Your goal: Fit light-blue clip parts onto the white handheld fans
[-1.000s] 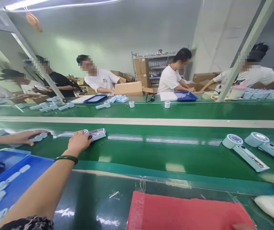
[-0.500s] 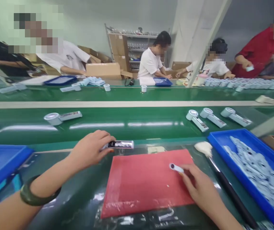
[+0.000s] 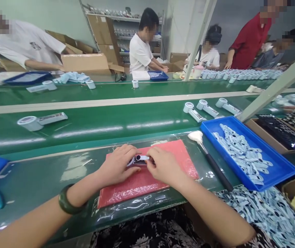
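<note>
My left hand [image 3: 120, 163] is closed around the round end of a light-blue handheld device [image 3: 130, 162], which is mostly hidden under the fingers. Its handle lies over a red pad [image 3: 179, 155] on the bench. Between the thumb and fingers of my right hand [image 3: 164, 165] is the end of a small light-blue cover [image 3: 142, 157] with a dark oval spot. This cover lies over the device's handle, and my hands almost meet there. Whether the cover is seated on the handle cannot be made out.
Right of the pad lies a black-handled tool [image 3: 216, 167] with a white head. Beyond it, a blue tray [image 3: 271, 182] holds many light-blue covers, with a loose heap [image 3: 268, 213] below. Similar devices [image 3: 30, 123] lie on the green belt [image 3: 111, 117]. Co-workers sit or stand across.
My left hand has brought the device onto the red pad. My right hand has moved left with the cover, placing it over the handle. The view has shifted to the right and down.
</note>
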The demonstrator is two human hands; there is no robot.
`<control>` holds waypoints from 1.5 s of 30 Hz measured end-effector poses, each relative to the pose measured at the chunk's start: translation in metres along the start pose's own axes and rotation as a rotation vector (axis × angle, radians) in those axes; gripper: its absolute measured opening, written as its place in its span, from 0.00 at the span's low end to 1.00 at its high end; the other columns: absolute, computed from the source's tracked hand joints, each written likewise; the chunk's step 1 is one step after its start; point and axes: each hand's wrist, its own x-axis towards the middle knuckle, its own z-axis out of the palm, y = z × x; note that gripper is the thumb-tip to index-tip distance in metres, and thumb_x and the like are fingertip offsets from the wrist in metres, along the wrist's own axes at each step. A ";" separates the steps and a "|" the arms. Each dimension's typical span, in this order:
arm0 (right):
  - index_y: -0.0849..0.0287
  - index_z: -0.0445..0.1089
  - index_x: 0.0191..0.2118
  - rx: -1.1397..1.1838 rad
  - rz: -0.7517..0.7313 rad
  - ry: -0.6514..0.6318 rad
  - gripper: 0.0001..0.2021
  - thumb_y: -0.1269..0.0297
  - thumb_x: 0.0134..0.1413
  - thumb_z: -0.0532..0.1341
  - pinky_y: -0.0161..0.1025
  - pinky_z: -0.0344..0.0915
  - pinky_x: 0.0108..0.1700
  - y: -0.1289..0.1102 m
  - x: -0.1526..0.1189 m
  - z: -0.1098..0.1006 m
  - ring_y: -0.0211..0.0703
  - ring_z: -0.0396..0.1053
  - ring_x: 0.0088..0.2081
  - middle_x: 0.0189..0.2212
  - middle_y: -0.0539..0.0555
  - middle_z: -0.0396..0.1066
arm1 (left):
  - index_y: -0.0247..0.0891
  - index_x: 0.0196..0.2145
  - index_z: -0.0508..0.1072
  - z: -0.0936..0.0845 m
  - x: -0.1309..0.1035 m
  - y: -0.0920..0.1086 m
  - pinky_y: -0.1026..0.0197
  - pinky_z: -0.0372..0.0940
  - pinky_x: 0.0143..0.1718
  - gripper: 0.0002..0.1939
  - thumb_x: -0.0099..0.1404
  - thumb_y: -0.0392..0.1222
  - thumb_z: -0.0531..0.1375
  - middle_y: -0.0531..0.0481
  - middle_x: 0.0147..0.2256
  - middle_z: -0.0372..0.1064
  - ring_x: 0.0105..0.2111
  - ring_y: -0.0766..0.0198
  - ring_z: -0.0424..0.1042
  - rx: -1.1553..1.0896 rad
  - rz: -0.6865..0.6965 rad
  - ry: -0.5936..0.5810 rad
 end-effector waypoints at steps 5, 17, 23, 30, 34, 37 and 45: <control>0.59 0.69 0.40 -0.035 -0.013 -0.048 0.06 0.67 0.63 0.55 0.41 0.58 0.32 -0.005 0.004 -0.001 0.44 0.67 0.34 0.36 0.55 0.71 | 0.44 0.44 0.71 0.002 0.001 0.004 0.50 0.63 0.48 0.12 0.74 0.49 0.51 0.48 0.42 0.73 0.44 0.56 0.69 -0.087 -0.017 0.074; 0.57 0.70 0.35 0.426 0.120 0.038 0.04 0.67 0.64 0.62 0.42 0.66 0.47 0.012 0.002 0.014 0.42 0.70 0.44 0.40 0.51 0.72 | 0.44 0.43 0.77 0.005 -0.001 0.009 0.55 0.68 0.45 0.10 0.73 0.43 0.55 0.49 0.42 0.73 0.44 0.59 0.70 -0.144 -0.051 0.135; 0.55 0.70 0.51 0.461 0.105 -0.162 0.14 0.62 0.60 0.66 0.47 0.66 0.53 0.019 -0.007 0.015 0.47 0.70 0.50 0.49 0.54 0.74 | 0.43 0.46 0.75 0.002 -0.015 0.025 0.52 0.70 0.48 0.11 0.73 0.46 0.56 0.48 0.46 0.75 0.48 0.56 0.72 -0.061 -0.009 0.081; 0.56 0.72 0.55 0.270 0.005 -0.142 0.14 0.65 0.65 0.60 0.49 0.63 0.56 0.014 -0.015 0.018 0.48 0.69 0.52 0.49 0.55 0.75 | 0.39 0.45 0.74 0.012 -0.018 0.039 0.48 0.70 0.49 0.11 0.74 0.42 0.54 0.47 0.45 0.75 0.47 0.55 0.73 0.043 -0.043 0.118; 0.54 0.70 0.57 0.263 -0.028 -0.129 0.16 0.63 0.66 0.60 0.49 0.62 0.57 0.014 -0.021 0.022 0.48 0.69 0.52 0.50 0.54 0.74 | 0.38 0.48 0.72 0.015 -0.021 0.040 0.48 0.69 0.50 0.11 0.73 0.42 0.55 0.46 0.47 0.75 0.49 0.54 0.72 0.088 -0.004 0.104; 0.58 0.68 0.59 0.160 -0.069 -0.089 0.17 0.64 0.67 0.58 0.52 0.62 0.57 0.011 -0.026 0.029 0.51 0.67 0.54 0.52 0.57 0.73 | 0.36 0.50 0.71 0.019 -0.025 0.042 0.45 0.67 0.53 0.12 0.73 0.41 0.54 0.43 0.48 0.74 0.50 0.52 0.71 0.174 0.036 0.126; 0.59 0.68 0.58 0.166 -0.062 -0.062 0.17 0.62 0.67 0.58 0.51 0.63 0.59 0.010 -0.026 0.029 0.51 0.68 0.54 0.54 0.57 0.73 | 0.38 0.51 0.71 0.007 -0.019 0.042 0.47 0.66 0.50 0.14 0.73 0.45 0.54 0.43 0.46 0.73 0.47 0.52 0.70 0.261 0.056 0.004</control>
